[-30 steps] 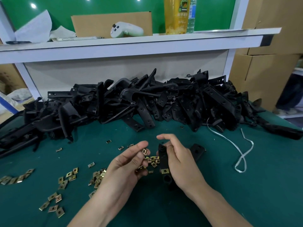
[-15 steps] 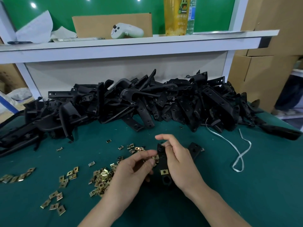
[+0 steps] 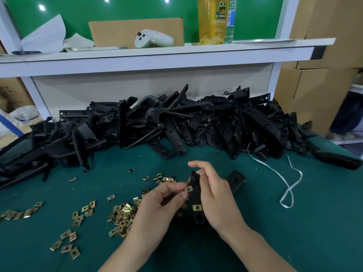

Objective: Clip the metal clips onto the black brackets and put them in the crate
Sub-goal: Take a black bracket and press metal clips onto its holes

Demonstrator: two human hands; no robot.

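Black brackets lie heaped across the back of the green desk, well beyond my hands. One bracket is held lengthwise, pointing away from me, in my right grip, with the fingers curled round its right side and the forefinger lifted clear. A fitted clip sits near its lower end. My left grip pinches a metal clip between thumb and forefinger, right against the bracket's left edge. Loose clips lie scattered on the desk to the left of that grip.
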